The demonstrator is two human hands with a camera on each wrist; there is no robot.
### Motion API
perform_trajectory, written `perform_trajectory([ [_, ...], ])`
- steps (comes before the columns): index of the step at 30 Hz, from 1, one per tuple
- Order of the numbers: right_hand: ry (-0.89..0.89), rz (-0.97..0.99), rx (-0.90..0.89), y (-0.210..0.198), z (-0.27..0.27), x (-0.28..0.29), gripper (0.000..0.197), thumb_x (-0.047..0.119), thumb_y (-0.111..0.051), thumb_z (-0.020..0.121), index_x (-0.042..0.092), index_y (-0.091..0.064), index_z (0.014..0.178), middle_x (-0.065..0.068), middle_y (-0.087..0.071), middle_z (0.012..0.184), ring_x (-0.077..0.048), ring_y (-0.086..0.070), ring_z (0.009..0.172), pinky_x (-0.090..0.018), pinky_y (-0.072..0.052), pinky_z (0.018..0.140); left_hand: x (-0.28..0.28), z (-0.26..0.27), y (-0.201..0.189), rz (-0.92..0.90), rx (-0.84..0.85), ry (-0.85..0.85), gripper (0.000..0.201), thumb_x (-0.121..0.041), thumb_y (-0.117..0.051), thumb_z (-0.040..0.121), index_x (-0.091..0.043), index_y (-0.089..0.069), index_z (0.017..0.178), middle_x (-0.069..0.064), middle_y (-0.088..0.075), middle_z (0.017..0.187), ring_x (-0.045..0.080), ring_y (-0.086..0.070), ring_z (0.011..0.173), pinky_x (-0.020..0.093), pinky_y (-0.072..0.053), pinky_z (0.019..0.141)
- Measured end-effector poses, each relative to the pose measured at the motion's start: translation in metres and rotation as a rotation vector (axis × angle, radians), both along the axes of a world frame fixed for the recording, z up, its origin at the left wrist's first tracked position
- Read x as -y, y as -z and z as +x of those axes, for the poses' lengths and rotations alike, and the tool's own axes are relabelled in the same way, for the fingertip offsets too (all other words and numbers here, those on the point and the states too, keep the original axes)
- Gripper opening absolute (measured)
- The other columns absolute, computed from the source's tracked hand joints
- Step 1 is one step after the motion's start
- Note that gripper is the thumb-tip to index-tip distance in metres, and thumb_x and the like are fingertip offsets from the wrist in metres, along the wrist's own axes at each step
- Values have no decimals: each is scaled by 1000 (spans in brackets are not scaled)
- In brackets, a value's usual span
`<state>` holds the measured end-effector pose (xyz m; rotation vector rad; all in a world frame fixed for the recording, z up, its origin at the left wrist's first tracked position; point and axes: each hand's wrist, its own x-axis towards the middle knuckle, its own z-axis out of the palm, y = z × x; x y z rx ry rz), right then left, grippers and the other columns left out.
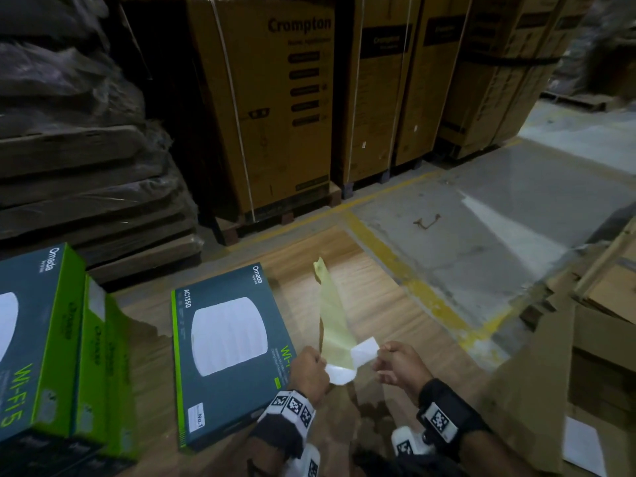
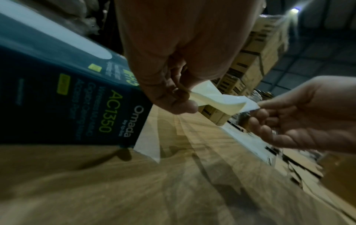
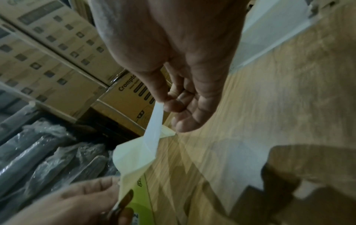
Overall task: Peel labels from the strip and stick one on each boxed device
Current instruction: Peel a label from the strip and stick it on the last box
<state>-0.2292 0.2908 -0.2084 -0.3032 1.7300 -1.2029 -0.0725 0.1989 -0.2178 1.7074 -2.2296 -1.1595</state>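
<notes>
Label peel in progress, lower centre of frame.
Left hand (image 1: 308, 370) pinches strip (image 1: 333, 315), right hand (image 1: 399, 363) pinches white label (image 1: 365, 349); boxed device (image 1: 230, 352) just left. Risk: label folding, sticking to itself.

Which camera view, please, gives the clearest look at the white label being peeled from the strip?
The head view: the label shows whole, stretched between both hands. The left wrist view shows it crumpled and blurred; the right wrist view shows it edge-on.
</notes>
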Motion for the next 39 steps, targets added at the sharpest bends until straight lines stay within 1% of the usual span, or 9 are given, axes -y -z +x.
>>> perform_trajectory([
  [12, 217, -123, -6, -14, -26, -14, 25, 0, -45, 93, 11, -50, 71, -11, -53, 67, -20, -55, 65, -30, -45, 58, 1, -15, 2, 56, 195, -50, 23, -14, -48, 93, -7, -58, 112, 13, -60, 121, 29, -55, 115, 32, -44, 88],
  [18, -6, -124, -239, -21, -25, -18, 21, 10, -54, 92, 14, -54, 71, -3, -64, 69, -15, -57, 71, -28, -41, 59, -5, -25, 24, 101, 181, 61, 17, -23, -57, 85, -11, -67, 93, 9, -71, 96, 26, -69, 85, 36, -58, 74],
  [21, -30, -155, -280, -21, -17, -16, 17, 11, -55, 92, 13, -55, 75, -6, -69, 76, -11, -57, 67, -24, -40, 56, -11, -23, 18, 78, 238, 150, 21, -25, -56, 87, -10, -69, 95, 5, -70, 100, 24, -67, 96, 30, -54, 80],
  [25, -84, -217, -407, -15, -4, -14, 16, 7, -59, 90, 9, -58, 74, -3, -69, 72, -9, -61, 64, -19, -46, 58, -17, -15, 12, 100, 278, 210, 29, -23, -52, 89, -1, -68, 97, 18, -67, 107, 32, -63, 103, 34, -50, 84],
  [27, -129, -251, -550, -12, 3, -13, 15, 8, -62, 87, 12, -60, 73, 0, -67, 70, -11, -62, 67, -27, -48, 65, -15, -11, 7, 115, 217, 161, 31, -24, -48, 93, -1, -65, 104, 16, -64, 118, 32, -58, 110, 34, -45, 89],
  [29, -174, -282, -694, -13, 8, -12, 14, 8, -63, 86, 14, -60, 74, 5, -64, 69, -2, -59, 66, -25, -47, 65, -12, -9, -3, 151, 99, 86, 32, -25, -44, 94, -3, -65, 103, 15, -65, 115, 31, -60, 108, 33, -47, 89],
  [32, -243, -346, -895, -18, 14, -10, 12, 11, -57, 89, 16, -55, 78, 9, -59, 68, -5, -58, 68, -27, -46, 63, -8, -7, -21, 258, -271, -94, 44, -35, -42, 93, 1, -63, 77, 19, -68, 78, 32, -65, 68, 37, -56, 60],
  [34, -324, -363, -962, -20, 19, -8, 10, 19, -49, 92, 18, -52, 82, 7, -57, 71, -11, -55, 68, -33, -44, 63, -3, -4, -37, 473, -480, -262, 47, -36, -42, 99, 0, -61, 75, 16, -63, 68, 23, -59, 51, 25, -49, 46],
  [39, -519, -415, -1058, -24, 39, 1, 30, 39, -35, 91, 18, -56, 93, 3, -61, 84, -14, -52, 80, -31, -42, 68, 4, 16, -64, 593, -618, -288, 43, -45, -51, 93, -4, -61, 81, 10, -62, 68, 15, -54, 52, 22, -41, 47],
])
